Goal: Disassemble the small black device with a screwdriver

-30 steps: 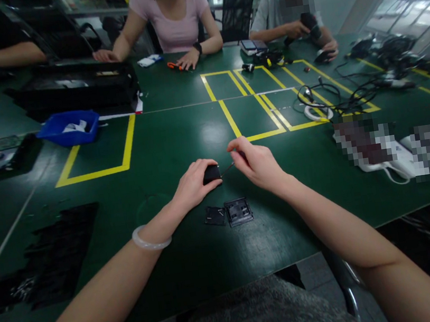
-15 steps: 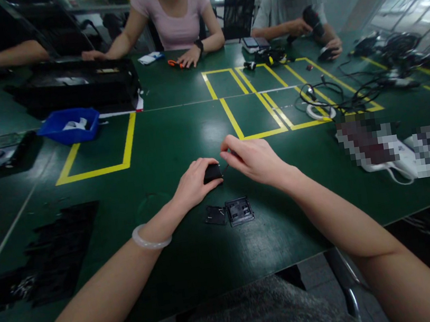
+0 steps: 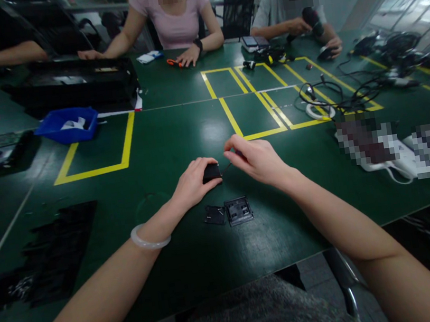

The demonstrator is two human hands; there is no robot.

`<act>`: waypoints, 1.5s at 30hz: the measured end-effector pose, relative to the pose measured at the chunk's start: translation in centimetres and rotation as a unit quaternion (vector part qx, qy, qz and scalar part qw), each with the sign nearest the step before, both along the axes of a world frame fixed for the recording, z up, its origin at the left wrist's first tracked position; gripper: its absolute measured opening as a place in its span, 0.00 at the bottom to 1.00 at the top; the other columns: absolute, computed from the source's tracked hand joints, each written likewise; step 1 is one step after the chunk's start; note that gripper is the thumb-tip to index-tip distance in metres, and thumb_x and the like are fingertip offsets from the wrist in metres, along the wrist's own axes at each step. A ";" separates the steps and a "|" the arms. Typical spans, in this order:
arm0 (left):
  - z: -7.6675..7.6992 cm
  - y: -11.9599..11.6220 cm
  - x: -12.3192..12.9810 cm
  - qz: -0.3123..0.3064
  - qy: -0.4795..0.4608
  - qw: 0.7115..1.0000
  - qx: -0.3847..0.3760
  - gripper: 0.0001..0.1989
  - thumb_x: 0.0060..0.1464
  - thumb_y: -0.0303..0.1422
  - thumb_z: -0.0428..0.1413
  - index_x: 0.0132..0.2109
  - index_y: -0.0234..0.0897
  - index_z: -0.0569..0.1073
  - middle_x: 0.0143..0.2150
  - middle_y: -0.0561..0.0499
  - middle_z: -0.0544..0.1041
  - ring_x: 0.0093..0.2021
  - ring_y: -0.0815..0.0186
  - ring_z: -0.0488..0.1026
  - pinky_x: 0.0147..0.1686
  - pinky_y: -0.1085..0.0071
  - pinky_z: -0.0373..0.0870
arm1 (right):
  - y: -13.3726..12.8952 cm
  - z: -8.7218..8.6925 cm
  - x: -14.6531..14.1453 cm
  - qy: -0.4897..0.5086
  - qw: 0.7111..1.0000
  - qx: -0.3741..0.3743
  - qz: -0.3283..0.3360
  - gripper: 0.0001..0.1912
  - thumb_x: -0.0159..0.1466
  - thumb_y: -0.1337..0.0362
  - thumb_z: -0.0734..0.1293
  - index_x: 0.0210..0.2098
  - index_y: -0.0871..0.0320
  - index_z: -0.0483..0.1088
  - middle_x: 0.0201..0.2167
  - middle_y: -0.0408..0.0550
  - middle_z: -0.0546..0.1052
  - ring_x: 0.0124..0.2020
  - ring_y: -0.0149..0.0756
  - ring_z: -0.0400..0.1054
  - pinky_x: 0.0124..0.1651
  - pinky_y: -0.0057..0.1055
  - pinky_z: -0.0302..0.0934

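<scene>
My left hand (image 3: 196, 182) is closed around a small black box-shaped device (image 3: 211, 172), thumb on the near side and fingers over the far side. In my right hand (image 3: 256, 158), the fingers are pinched on a thin screwdriver (image 3: 227, 169). Its dark shaft points left to the right end of the device; the handle is mostly hidden in the fingers. Just in front of the hands, two flat black plastic pieces lie on the green table: a smaller plate (image 3: 214, 215) and a square molded frame (image 3: 239, 211).
Black parts with loose screws (image 3: 21, 287) lie at the left. A blue tray (image 3: 70, 127) stands beyond, near a large black casing (image 3: 76, 87). Cables (image 3: 333, 93) and a white power strip (image 3: 404, 155) are at the right. Several people sit across the table.
My right hand has shifted slightly right, showing a little more of the screwdriver shaft. The left hand keeps its hold on the device, and the view has moved slightly.
</scene>
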State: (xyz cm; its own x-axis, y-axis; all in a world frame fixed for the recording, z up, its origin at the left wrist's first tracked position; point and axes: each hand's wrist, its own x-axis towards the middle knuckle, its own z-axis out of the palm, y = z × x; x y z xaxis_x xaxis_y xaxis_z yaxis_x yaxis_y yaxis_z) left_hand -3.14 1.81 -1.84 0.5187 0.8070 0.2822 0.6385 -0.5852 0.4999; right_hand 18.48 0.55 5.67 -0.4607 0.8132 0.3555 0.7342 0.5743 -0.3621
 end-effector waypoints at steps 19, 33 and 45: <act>0.1 0.0 0.0 0.000 -0.001 1.000 -0.006 0.19 0.58 0.37 0.61 0.53 0.40 0.67 0.49 0.47 0.73 0.50 0.55 0.70 0.50 0.59 0.68 | -0.1 -1.1 -0.6 0.053 0.998 0.033 -0.015 0.11 0.71 0.61 0.56 0.43 0.58 0.67 0.26 0.44 0.73 0.25 0.31 0.65 0.31 0.27 0.51; 0.1 0.0 0.1 -0.001 -0.005 1.000 -0.001 0.18 0.58 0.36 0.61 0.53 0.40 0.67 0.49 0.47 0.73 0.50 0.55 0.70 0.51 0.58 0.68 | -0.3 -1.2 -0.7 0.055 0.997 0.044 -0.015 0.12 0.71 0.62 0.55 0.47 0.58 0.66 0.28 0.45 0.75 0.27 0.32 0.68 0.32 0.28 0.53; 0.0 0.0 0.0 -0.005 -0.004 1.000 0.005 0.19 0.59 0.37 0.61 0.54 0.40 0.67 0.49 0.47 0.73 0.51 0.55 0.70 0.51 0.59 0.68 | -0.6 -1.8 0.1 0.090 0.995 0.033 -0.028 0.11 0.71 0.61 0.55 0.45 0.56 0.65 0.29 0.45 0.75 0.29 0.33 0.68 0.33 0.28 0.55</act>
